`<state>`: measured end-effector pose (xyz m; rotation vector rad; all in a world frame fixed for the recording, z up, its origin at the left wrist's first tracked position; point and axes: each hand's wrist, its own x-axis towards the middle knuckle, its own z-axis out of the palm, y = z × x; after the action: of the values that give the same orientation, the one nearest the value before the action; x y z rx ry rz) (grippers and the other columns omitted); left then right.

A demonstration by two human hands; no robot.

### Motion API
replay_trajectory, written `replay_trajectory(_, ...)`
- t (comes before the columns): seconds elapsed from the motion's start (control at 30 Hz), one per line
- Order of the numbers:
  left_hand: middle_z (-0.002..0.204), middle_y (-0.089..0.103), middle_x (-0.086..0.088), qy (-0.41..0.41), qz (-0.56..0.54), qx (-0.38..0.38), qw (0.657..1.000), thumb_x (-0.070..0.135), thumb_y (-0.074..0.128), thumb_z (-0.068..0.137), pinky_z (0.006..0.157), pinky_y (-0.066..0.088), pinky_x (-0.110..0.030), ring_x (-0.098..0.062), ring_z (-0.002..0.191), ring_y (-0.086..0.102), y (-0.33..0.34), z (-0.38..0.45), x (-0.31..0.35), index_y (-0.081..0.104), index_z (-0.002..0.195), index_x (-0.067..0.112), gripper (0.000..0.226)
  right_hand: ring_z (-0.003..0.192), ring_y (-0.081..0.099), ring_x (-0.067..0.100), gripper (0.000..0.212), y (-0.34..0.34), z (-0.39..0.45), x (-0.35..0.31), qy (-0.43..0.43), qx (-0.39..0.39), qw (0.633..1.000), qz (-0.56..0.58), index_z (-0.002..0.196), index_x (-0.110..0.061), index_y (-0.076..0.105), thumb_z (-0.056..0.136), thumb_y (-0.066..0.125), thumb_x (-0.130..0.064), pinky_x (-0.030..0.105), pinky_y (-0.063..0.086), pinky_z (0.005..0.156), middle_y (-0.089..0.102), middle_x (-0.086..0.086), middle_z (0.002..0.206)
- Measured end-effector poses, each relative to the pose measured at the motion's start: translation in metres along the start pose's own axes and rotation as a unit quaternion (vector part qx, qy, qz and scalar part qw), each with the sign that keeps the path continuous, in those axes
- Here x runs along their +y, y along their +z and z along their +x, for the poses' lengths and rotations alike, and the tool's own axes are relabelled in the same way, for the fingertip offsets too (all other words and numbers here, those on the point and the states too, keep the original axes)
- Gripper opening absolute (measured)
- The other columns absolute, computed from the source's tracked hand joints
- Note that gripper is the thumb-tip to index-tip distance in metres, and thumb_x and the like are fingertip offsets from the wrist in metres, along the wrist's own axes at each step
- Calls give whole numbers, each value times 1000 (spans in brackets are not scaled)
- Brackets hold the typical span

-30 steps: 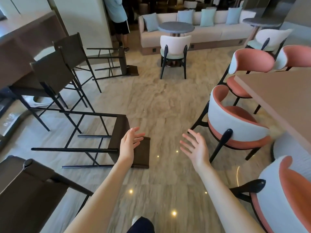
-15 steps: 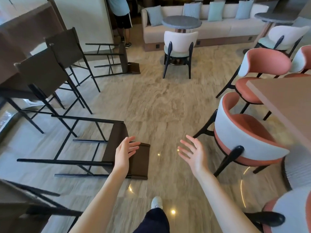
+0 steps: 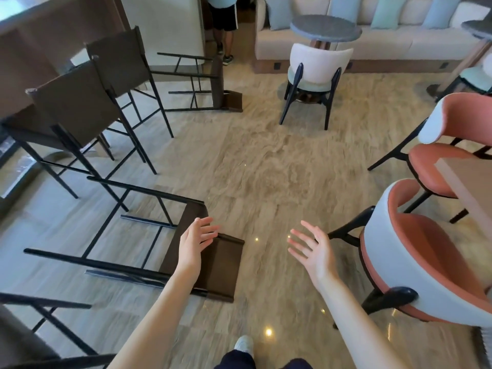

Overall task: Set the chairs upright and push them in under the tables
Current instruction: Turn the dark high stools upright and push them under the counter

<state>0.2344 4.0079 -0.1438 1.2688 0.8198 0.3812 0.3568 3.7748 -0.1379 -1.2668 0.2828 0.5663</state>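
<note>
On the floor near the left counter, two dark chairs, the near fallen chair (image 3: 149,235) and the far fallen chair (image 3: 205,83), are not yet raised, while the left hand (image 3: 194,246) and right hand (image 3: 314,251) are held wide, empty.

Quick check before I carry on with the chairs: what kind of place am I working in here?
Most likely a cafe or lounge seating area. A long sofa with cushions runs behind a small round table, upholstered dining chairs face a table at right, and dark high chairs stand at left, one tipped chair lying on the floor.
</note>
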Motion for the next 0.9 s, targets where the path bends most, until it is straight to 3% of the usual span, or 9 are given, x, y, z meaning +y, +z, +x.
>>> replay_trajectory(0.23, 110, 69, -15, -1, -12, 82, 997, 35, 32, 104, 86, 51, -31, -28, 103, 65, -1, 14, -5, 62, 119, 7, 44, 106, 65, 34, 39, 23, 56, -14, 36, -45, 997, -56, 126, -19, 61, 101, 39, -40, 47, 51, 93, 68, 14, 115)
replay_trajectory(0.43, 107, 70, -14, 30, -56, 219, 974, 34, 30, 104, 82, 52, -27, -26, 97, 66, 9, -7, -1, 62, 119, 3, 47, 101, 66, 33, 39, 59, 98, -32, 74, -172, 974, -128, 127, -17, 60, 101, 38, -38, 46, 51, 92, 68, 15, 115)
replay_trajectory(0.73, 104, 71, -15, 51, -160, 450, 877, 34, 32, 104, 90, 47, -40, -27, 95, 66, 30, -96, -21, 65, 113, 7, 44, 104, 64, 32, 41, 110, 98, -26, 112, -386, 884, -237, 129, -16, 57, 104, 32, -37, 45, 50, 93, 66, 15, 117)
replay_trajectory(0.9, 102, 70, -15, 56, -197, 523, 827, 32, 31, 104, 93, 46, -42, -26, 92, 64, 47, -145, -32, 66, 104, 10, 41, 104, 64, 32, 40, 116, 80, -15, 141, -458, 840, -253, 130, -16, 57, 104, 33, -35, 46, 49, 95, 65, 14, 119)
